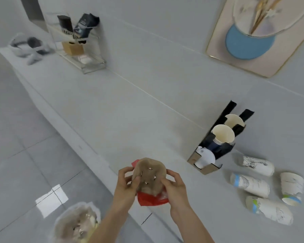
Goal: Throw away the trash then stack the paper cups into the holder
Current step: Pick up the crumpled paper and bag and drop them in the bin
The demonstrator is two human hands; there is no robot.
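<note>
Trash [148, 174] gripped by left hand [125, 185], right hand [174, 187], fingers curled.

A break-room or pantry corner, by the look of it: a long pale table [112, 106] runs along a plain light wall above grey floor tiles [16, 155]. A cup holder [216, 144] stocked with paper cups stands against the wall, a clear rack [81, 48] holds dark packets, a framed picture [258, 35] hangs above, and a lined bin [75, 223] sits on the floor.
</note>
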